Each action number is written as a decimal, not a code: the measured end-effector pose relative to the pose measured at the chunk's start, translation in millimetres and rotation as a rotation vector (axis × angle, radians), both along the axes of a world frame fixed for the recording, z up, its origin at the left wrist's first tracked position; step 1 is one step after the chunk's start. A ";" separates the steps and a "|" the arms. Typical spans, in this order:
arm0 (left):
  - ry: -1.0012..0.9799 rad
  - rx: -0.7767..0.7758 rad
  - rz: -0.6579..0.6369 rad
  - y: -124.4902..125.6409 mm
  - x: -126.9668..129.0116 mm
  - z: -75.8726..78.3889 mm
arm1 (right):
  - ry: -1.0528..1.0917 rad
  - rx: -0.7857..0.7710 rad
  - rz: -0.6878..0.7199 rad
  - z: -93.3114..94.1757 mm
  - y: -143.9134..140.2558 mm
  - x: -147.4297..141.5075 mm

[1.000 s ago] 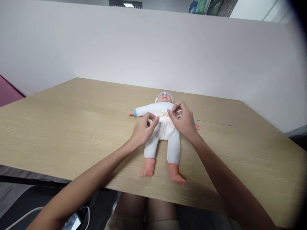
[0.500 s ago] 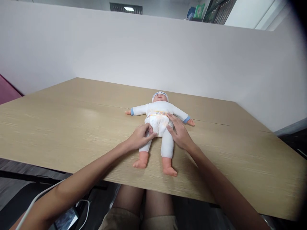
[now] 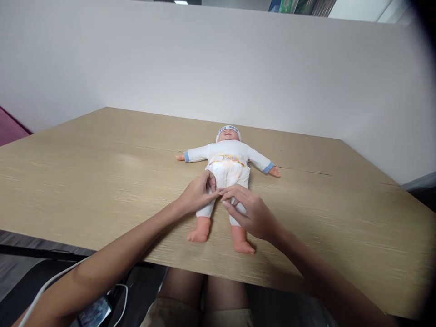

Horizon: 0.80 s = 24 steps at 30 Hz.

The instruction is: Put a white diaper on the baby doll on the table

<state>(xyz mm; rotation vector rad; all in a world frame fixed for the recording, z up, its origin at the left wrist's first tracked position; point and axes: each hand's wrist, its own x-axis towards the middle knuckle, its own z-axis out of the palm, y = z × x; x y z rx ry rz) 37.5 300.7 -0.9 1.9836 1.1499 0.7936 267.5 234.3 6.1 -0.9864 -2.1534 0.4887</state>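
A baby doll [image 3: 227, 147] in a white suit with blue cuffs lies on its back on the table, its feet toward me. Around its hips is a white diaper [image 3: 226, 171] with an orange-patterned waistband. My left hand [image 3: 200, 188] is at the diaper's leg edge on the left, fingers curled in against it and thumb stretched toward the crotch. My right hand [image 3: 250, 209] hovers over the doll's leg on the right. Its fingertips are beside my left thumb at the crotch, with a small gap between fingers and thumb. The hands hide the diaper's lower edge.
The wooden table [image 3: 102, 181] extends to both sides, with a seam across it behind the doll. A pale partition [image 3: 204, 68] rises along its back edge. Below the front edge lie a phone-like screen [image 3: 95, 312] and a white cable [image 3: 51, 284].
My right hand has moved from the diaper's right side, down and left to the crotch by my left thumb. The left hand stays nearly in place. The view has tilted slightly downward.
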 end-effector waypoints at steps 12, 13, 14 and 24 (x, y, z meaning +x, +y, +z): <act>0.166 0.014 -0.038 6.2 2.9 4.3 | -0.092 -0.194 -0.466 -14.1 10.8 6.6; 0.173 0.031 -0.048 7.1 3.1 3.9 | -0.098 -0.173 -0.457 -16.0 9.4 5.5; 0.176 0.049 -0.060 7.8 3.2 3.3 | -0.104 -0.149 -0.453 -18.2 8.1 4.8; 0.178 0.278 -0.104 9.8 -1.1 1.1 | -0.058 -0.110 -0.435 -26.1 -0.9 -4.0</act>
